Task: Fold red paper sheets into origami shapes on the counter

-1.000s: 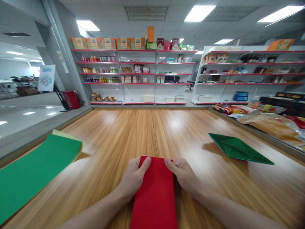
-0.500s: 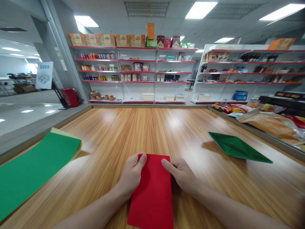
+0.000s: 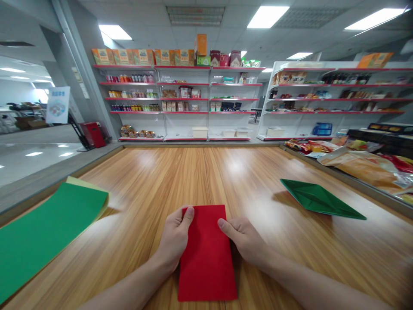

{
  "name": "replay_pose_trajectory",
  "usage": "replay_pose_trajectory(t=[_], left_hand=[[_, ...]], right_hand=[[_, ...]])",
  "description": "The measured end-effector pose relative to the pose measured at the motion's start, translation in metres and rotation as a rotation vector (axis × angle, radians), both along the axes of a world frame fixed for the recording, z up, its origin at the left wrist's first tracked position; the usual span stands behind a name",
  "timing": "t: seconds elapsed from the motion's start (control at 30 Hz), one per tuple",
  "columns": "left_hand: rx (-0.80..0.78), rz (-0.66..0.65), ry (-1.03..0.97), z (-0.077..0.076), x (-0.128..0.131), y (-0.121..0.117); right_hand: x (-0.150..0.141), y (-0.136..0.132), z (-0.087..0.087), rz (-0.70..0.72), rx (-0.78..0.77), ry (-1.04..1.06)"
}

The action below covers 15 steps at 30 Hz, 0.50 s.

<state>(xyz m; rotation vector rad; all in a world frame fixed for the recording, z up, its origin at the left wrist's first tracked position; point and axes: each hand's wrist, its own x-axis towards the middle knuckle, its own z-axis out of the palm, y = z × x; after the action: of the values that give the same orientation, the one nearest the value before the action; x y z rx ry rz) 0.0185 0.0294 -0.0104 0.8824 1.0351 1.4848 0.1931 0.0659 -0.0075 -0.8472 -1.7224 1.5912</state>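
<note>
A red sheet of paper (image 3: pixel 208 258), a plain upright rectangle, is held between my two hands at the near middle of the table. My left hand (image 3: pixel 176 232) grips its upper left corner, thumb on the front face and fingers behind. On the right edge, a little lower, my right hand (image 3: pixel 245 239) pinches the paper the same way. The fingers behind the sheet are mostly hidden. Further right lies a folded dark green paper piece (image 3: pixel 321 199), pointed at both ends, partly raised off the wood.
The wood-grain table (image 3: pixel 200 172) has a raised rim. Green sheets (image 3: pixel 54 228) with a pale yellow one beneath lie at the left, one corner curling up. Bagged snacks (image 3: pixel 364 165) are piled beyond the right rim. Stocked shelves (image 3: pixel 180 99) stand across the back.
The red paper has shifted slightly up, and its lower edge now shows fully. My right hand has slid a little down its right edge. Both hands still hold it.
</note>
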Motion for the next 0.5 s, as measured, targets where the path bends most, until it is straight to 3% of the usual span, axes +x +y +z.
replay_pose_trajectory(t=[0.1,0.33,0.4,0.5], left_hand=[[0.008,-0.005,-0.021,0.0001,-0.0005,-0.0001],[0.001,0.12,-0.101,0.003,-0.0023,0.0017],[0.001,0.07,-0.158,0.0036,-0.0019,0.0015],[-0.028,-0.117,-0.197,0.0039,-0.0014,0.0007]], right_hand=[[0.0002,-0.0001,0.0019,-0.002,0.021,-0.007],[-0.0002,-0.0041,0.006,0.125,0.169,-0.172],[0.0,-0.0025,0.003,0.069,0.137,-0.16],[-0.0001,0.0028,-0.0032,-0.085,0.106,-0.149]])
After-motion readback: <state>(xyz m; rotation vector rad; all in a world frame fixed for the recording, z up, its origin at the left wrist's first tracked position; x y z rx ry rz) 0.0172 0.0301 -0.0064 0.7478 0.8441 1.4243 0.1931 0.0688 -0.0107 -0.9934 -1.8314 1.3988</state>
